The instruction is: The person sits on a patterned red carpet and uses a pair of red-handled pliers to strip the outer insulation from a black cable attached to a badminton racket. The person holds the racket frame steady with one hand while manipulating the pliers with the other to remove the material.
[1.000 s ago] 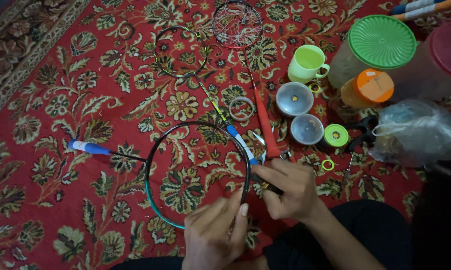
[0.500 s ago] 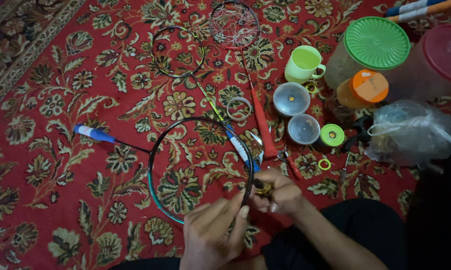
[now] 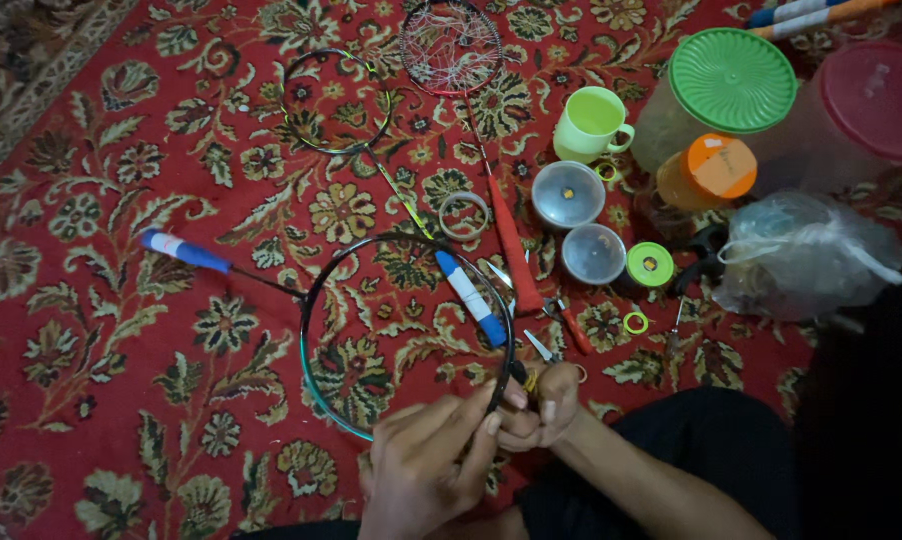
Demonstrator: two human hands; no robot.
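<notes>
Pinching the lower right rim of an unstrung racket frame [image 3: 316, 300], the right hand [image 3: 541, 405] has its fingers closed on the hoop at about five o'clock of the ring, where something small and yellowish sits against the rim; what it is cannot be told. The left hand [image 3: 426, 470] comes in from six o'clock, its fingers together and laid against the same stretch of rim, touching the right hand's fingertips. The frame lies flat on the red patterned carpet [image 3: 101, 330], its thin shaft running out toward ten o'clock to a blue-and-white grip [image 3: 183, 249].

Judging from how things lie, the work looks to be at an early stage: the hoop is bare, with no strings across it, and only this one spot on the rim is being handled. A second bare frame [image 3: 336, 100] lies at twelve o'clock, and beside it a strung racket head [image 3: 451, 45] with a red handle [image 3: 511, 255]. A blue-and-white handle [image 3: 471, 298] lies inside the held hoop. Toward two o'clock stand a green cup [image 3: 591, 122], two small clear round pots [image 3: 578, 225], a green-lidded tub [image 3: 726, 85] and an orange-lidded jar [image 3: 706, 172]; small pliers [image 3: 569, 322] lie just beside the hoop at three o'clock.
</notes>
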